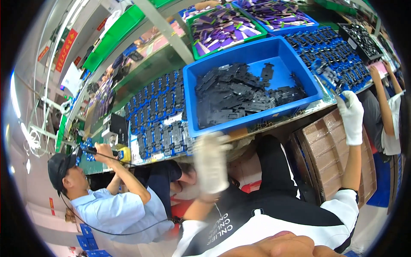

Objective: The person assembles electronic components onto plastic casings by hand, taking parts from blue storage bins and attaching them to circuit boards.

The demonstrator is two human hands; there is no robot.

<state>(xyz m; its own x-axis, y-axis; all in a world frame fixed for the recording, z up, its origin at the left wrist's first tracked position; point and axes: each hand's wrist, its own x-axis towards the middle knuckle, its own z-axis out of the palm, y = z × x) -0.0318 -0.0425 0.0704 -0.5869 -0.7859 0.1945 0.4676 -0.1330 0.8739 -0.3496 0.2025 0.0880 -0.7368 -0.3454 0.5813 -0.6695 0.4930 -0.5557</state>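
Note:
Both my hands wear white gloves. My left hand (211, 165) hangs in front of the bench, just below the near left corner of a large blue bin (252, 115). It is smeared by motion, so its fingers do not show clearly. Inside the bin lies a heap of flat black plastic parts (233, 92). My right hand (352, 115) is at the bench edge right of the bin, with its fingers closed around something small that I cannot make out. Close to those fingers are blue fixtures (329, 77), some lying askew beside the rows.
Rows of black parts on blue fixtures (160, 139) stand left of the bin. Behind it are a green bin (261, 35) and a blue one holding purple parts. A co-worker (115, 205) sits at left; another person's arms (385, 100) reach in at right. Brown trays (338, 154) lean below the bench.

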